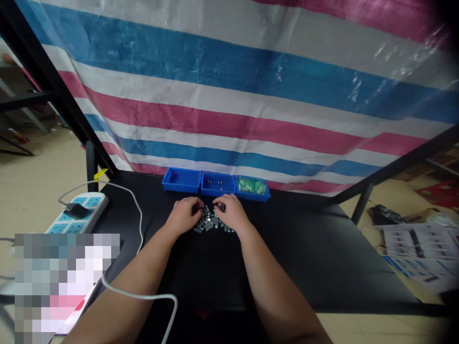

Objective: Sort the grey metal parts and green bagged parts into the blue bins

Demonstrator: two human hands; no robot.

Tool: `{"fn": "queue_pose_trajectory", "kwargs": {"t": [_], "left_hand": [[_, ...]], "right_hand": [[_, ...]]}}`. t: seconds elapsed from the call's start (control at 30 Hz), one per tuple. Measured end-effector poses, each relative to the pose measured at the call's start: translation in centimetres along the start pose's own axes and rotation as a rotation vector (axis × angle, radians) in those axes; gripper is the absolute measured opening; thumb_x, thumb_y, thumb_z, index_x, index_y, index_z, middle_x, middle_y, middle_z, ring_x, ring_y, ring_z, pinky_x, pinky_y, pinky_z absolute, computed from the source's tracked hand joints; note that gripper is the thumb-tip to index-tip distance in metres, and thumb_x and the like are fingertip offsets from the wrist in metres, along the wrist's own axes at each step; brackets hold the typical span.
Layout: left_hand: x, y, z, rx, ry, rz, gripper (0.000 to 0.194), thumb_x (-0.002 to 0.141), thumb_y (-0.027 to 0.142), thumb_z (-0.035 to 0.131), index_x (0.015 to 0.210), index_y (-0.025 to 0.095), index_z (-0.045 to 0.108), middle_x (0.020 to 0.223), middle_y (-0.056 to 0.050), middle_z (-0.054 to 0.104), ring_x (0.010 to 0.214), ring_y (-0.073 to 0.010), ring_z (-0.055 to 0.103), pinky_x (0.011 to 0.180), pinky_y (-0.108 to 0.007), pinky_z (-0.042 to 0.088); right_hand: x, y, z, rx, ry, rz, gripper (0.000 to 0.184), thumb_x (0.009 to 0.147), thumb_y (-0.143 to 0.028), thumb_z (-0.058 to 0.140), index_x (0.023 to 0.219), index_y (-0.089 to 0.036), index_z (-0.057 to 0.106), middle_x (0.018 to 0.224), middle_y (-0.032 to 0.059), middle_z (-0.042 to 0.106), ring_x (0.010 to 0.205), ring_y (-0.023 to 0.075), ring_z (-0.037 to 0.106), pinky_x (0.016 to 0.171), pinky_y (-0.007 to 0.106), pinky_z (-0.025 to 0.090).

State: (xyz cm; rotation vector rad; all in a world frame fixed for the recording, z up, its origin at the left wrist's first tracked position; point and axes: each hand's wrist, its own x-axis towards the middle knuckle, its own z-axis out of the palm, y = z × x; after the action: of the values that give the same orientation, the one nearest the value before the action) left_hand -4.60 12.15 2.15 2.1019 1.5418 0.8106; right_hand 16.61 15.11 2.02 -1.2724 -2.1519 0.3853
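Note:
A loose pile of small silver metal cylinders (209, 220) lies on the black table between my hands. My left hand (184, 216) is at the pile's left edge, its fingers curled down and touching the pieces. On the right side, my right hand (233, 212) bends its fingers and thumb inward over the pile. Whatever is in the fingers of either hand is too small and hidden to make out. Just beyond the hands stands a middle blue bin (214, 191) with a few small metal pieces in it.
A left blue bin (181, 180) and a right blue bin (263, 196) holding green-tinted plastic packets (252, 185) flank the middle one. A power strip (96, 200) sits at the left, and a white cable (136, 210) crosses my left forearm. A striped sheet (229, 86) hangs behind.

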Motion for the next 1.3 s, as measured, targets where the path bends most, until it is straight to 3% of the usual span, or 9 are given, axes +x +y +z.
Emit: {"fn": "queue_pose_trajectory", "kwargs": {"t": [0.13,0.37,0.57,0.83,0.97,1.07,1.17,1.3], "left_hand": [[0.0,0.1,-0.1,0.006,-0.003,-0.006,0.016,0.083,0.023,0.059,0.096,0.024,0.068,0.093,-0.003,0.071,0.092,-0.0219,0.065,0.077,-0.032,0.046],[-0.1,0.1,0.0,0.007,-0.004,-0.003,0.016,0.083,0.022,0.059,0.096,0.025,0.067,0.094,-0.003,0.071,0.092,-0.0219,0.065,0.078,-0.032,0.046],[-0.1,0.0,0.0,0.006,-0.001,0.002,0.016,0.083,0.022,0.060,0.096,0.025,0.067,0.095,-0.003,0.072,0.092,-0.0219,0.065,0.079,-0.033,0.046],[0.0,0.1,-0.1,0.009,-0.007,-0.003,0.017,0.082,0.022,0.060,0.097,0.025,0.068,0.095,-0.003,0.071,0.092,-0.0223,0.065,0.079,-0.033,0.046],[-0.1,0.1,-0.1,0.019,-0.009,-0.010,0.018,0.082,0.021,0.060,0.098,0.025,0.067,0.097,-0.002,0.072,0.095,-0.0224,0.065,0.081,-0.033,0.046],[-0.1,0.1,-0.1,0.019,-0.011,-0.011,0.017,0.082,0.022,0.060,0.097,0.024,0.067,0.096,-0.002,0.072,0.095,-0.0223,0.065,0.081,-0.032,0.046],[-0.1,0.1,-0.1,0.011,-0.014,-0.008,0.017,0.082,0.022,0.060,0.097,0.025,0.068,0.096,-0.002,0.072,0.094,-0.0219,0.065,0.081,-0.032,0.046],[-0.1,-0.1,0.0,0.007,-0.014,-0.002,0.017,0.082,0.022,0.060,0.097,0.025,0.068,0.096,-0.002,0.072,0.093,-0.0213,0.065,0.081,-0.032,0.046]], "right_hand": [[-0.7,-0.8,-0.3,-0.102,-0.141,-0.004,0.016,0.078,-0.023,0.076,0.094,-0.026,0.077,0.085,0.0029,0.067,0.086,0.0211,0.053,0.080,0.033,0.042],[-0.5,-1.6,0.6,-0.078,-0.147,-0.039,0.006,0.080,-0.021,0.075,0.085,-0.025,0.074,0.081,0.0011,0.069,0.084,0.0197,0.055,0.079,0.032,0.040],[-0.3,-1.7,0.9,-0.020,-0.184,-0.021,0.012,0.077,-0.013,0.069,0.079,-0.025,0.070,0.073,-0.0010,0.071,0.074,0.0172,0.063,0.067,0.026,0.041],[-0.4,-1.6,0.8,0.047,-0.108,0.036,0.010,0.074,-0.017,0.067,0.073,-0.026,0.071,0.060,-0.0040,0.067,0.057,0.0139,0.059,0.056,0.024,0.036],[0.1,-1.2,0.9,0.271,0.112,0.102,0.011,0.082,-0.027,0.064,0.078,-0.021,0.071,0.063,-0.0011,0.065,0.055,0.0122,0.056,0.055,0.023,0.041],[0.5,-0.5,1.2,0.420,0.264,0.149,0.023,0.087,-0.035,0.063,0.099,-0.018,0.073,0.079,0.0042,0.072,0.064,0.0142,0.062,0.058,0.024,0.047],[0.5,0.4,1.2,0.413,0.253,0.169,0.035,0.087,-0.034,0.063,0.119,-0.018,0.068,0.091,0.0055,0.074,0.066,0.0143,0.062,0.059,0.025,0.049],[-0.1,0.8,0.4,0.145,0.094,0.097,0.019,0.084,-0.024,0.064,0.100,-0.022,0.074,0.080,0.0013,0.068,0.071,0.0157,0.059,0.072,0.029,0.049]]}}
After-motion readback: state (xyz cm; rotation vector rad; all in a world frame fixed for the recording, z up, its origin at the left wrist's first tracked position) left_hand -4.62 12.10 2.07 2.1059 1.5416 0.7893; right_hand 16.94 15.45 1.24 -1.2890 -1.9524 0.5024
